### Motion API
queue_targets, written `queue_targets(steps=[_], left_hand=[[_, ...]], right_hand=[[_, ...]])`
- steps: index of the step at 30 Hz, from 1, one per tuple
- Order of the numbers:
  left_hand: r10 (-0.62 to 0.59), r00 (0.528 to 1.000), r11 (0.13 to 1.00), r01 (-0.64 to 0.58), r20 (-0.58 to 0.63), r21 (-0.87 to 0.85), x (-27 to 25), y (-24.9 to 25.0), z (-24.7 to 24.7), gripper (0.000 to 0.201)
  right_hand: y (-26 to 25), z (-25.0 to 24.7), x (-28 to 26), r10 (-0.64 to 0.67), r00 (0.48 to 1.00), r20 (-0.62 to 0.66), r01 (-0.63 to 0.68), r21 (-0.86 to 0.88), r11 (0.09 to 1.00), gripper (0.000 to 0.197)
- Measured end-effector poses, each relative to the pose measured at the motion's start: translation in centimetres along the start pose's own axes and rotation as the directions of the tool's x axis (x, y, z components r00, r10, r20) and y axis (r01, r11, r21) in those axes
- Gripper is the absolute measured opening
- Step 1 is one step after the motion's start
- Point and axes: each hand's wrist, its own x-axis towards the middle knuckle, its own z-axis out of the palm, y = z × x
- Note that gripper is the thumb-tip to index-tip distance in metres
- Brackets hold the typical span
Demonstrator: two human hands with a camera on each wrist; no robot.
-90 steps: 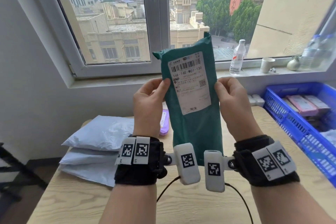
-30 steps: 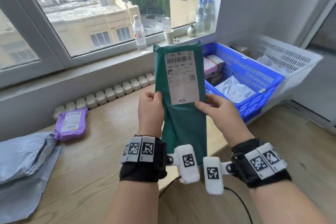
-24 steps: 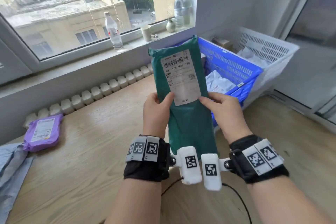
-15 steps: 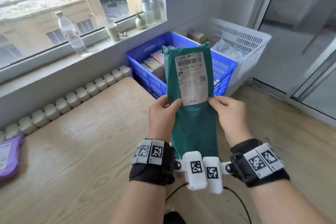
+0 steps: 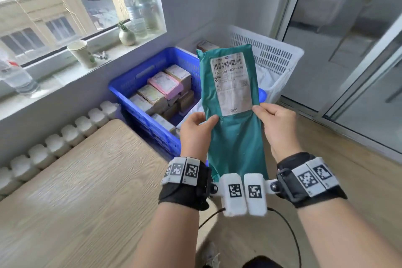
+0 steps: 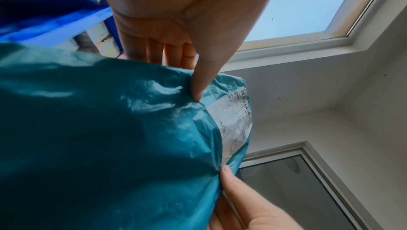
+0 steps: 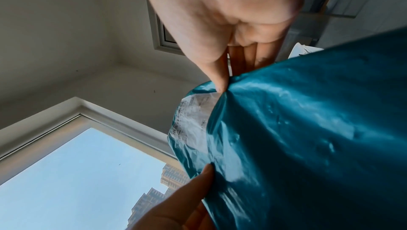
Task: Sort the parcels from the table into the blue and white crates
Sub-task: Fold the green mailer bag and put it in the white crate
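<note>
Upright between both hands, the green parcel (image 5: 233,115) is held in the air in front of the blue crate (image 5: 139,85) and white crate (image 5: 272,54). Left hand (image 5: 194,132) pinches its left edge, thumb in front and fingers behind; right hand (image 5: 277,126) pinches the right edge likewise (beside the label's lower corner). Its label's small print is probably too blurred to read.

Boxes (image 5: 165,91) in crate (image 5: 139,72), right of table (image 5: 87,180).

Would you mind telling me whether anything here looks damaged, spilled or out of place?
Nothing stands out: both hands, left and right, hold the intact green parcel upright above the blue crate.
</note>
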Motion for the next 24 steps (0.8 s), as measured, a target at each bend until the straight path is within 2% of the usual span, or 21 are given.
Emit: queue_targets(steps=[3, 5, 6, 7, 9, 14, 18, 24], left_hand=[[-0.002, 1.000, 1.000, 0.002, 0.010, -0.014, 3.0, 0.2, 2.1, 0.025], [0.006, 1.000, 1.000, -0.006, 0.007, -0.002, 5.0, 0.5, 3.6, 0.016], [0.007, 1.000, 1.000, -0.007, 0.007, 0.007, 6.0, 0.6, 4.3, 0.013], [0.007, 1.000, 1.000, -0.007, 0.007, 0.014, 6.9, 0.7, 5.2, 0.013], [0.008, 1.000, 1.000, -0.008, 0.011, 0.013, 8.7, 0.8, 7.3, 0.014], [-0.014, 1.000, 1.000, 0.014, -0.019, 0.000, 13.1, 1.0, 14.2, 0.017], [-0.011, 0.999, 1.000, 0.012, -0.043, 0.020, 16.2, 1.6, 21.5, 0.022], [-0.025, 0.994, 1.000, 0.027, -0.108, 0.016, 20.0, 1.3, 30.8, 0.020]], right_hand=[[0.4, 0.1, 3.0, 0.030, 1.000, -0.009, -0.030, -0.007, 1.000, 0.022], [0.7, 0.2, 5.2, 0.059, 0.998, -0.019, -0.058, 0.014, 0.998, 0.009], [0.8, 0.2, 6.4, 0.058, 0.998, -0.026, -0.058, 0.001, 0.998, 0.013], [0.8, 0.1, 7.5, 0.060, 0.998, -0.027, -0.060, -0.008, 0.998, 0.017], [1.2, -0.2, 10.1, 0.047, 0.999, -0.015, -0.048, -0.019, 0.999, 0.006], [1.5, -2.6, 17.6, 0.042, 0.997, 0.071, -0.036, -0.080, 0.996, 0.003], [1.9, -6.0, 25.1, 0.046, 0.994, 0.102, -0.035, -0.103, 0.994, 0.021], [3.7, -9.9, 35.3, 0.081, 0.971, 0.225, -0.056, -0.117, 0.992, 0.032]])
